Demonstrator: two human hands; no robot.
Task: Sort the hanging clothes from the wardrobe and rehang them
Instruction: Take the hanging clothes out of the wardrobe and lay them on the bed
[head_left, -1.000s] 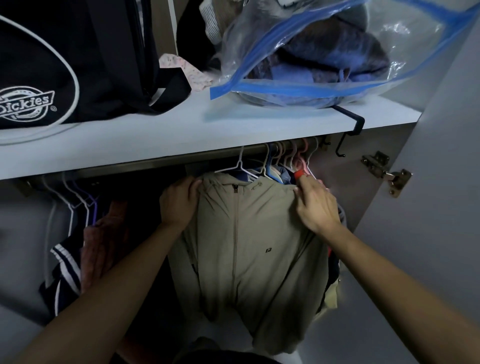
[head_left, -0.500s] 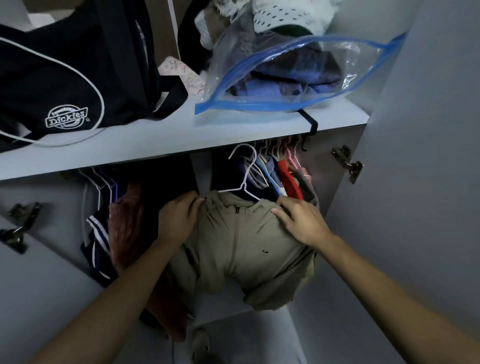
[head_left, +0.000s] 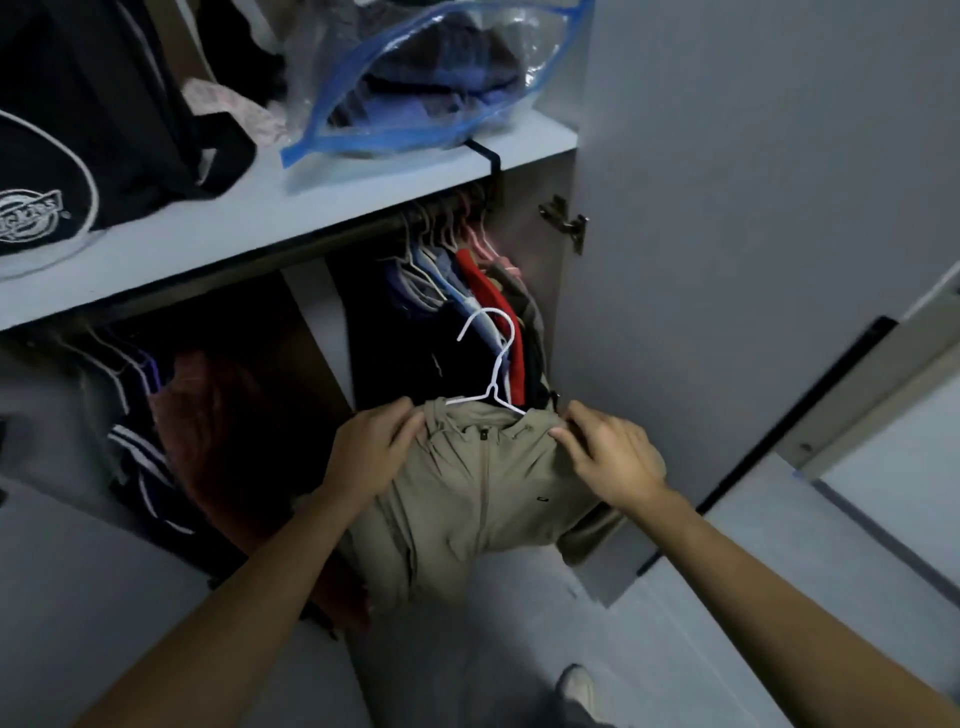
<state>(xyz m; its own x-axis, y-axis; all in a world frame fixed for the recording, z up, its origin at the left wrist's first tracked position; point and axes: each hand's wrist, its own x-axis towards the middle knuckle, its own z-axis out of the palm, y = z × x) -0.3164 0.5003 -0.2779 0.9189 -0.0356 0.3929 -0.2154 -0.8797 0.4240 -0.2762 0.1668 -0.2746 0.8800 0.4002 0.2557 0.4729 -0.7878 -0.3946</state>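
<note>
A beige zip jacket (head_left: 467, 499) on a white hanger (head_left: 496, 358) is off the rail and held out in front of the wardrobe. My left hand (head_left: 371, 449) grips its left shoulder and my right hand (head_left: 608, 457) grips its right shoulder. The hanger's hook points up, free of the rail (head_left: 291, 249). Behind it, several garments in blue, red and dark colours (head_left: 478, 291) hang packed at the right end of the rail. A reddish garment (head_left: 208, 415) and a dark striped one (head_left: 140, 467) hang at the left.
The shelf (head_left: 218, 223) above carries a black bag (head_left: 88, 130) and a clear blue-edged storage bag of clothes (head_left: 426, 83). The open wardrobe door (head_left: 727, 234) stands at the right with a metal hinge (head_left: 563, 223). Pale floor lies below.
The jacket and hanger came off the rail and moved down and out of the wardrobe. Both hands kept hold of its shoulders; the view shifted back and right.
</note>
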